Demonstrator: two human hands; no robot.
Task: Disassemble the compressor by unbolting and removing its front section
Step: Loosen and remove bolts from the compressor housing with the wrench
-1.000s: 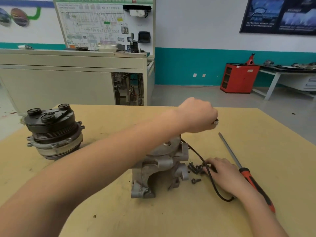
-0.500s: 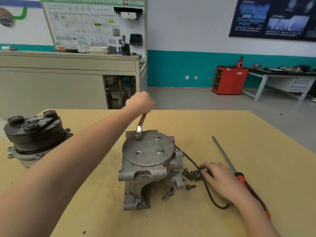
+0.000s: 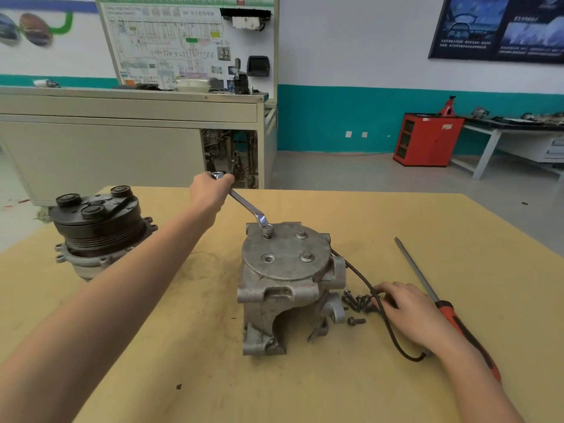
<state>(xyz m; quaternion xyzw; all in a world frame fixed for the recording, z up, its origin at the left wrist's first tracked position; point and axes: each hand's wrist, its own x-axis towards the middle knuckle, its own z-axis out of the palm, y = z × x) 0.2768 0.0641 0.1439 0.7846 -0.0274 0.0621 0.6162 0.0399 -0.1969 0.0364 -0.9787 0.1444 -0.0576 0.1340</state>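
The left hand (image 3: 210, 192) has swung the wrench (image 3: 245, 206) leftward, gripping its handle; its ring sits on a top bolt (image 3: 267, 231) of the compressor (image 3: 287, 279) (upright on the table (image 3: 457, 239)); right of the compressor, the right hand (image 3: 406, 309) rests relaxed beside loose bolts (image 3: 355, 302).

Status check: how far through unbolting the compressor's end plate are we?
Done: the pulley section sits apart on the table, one plate hole is empty, and loose bolts lie by the right hand. In hand: the left hand grips the wrench on a raised bolt. Left: two seated bolts, then lifting the end plate off.
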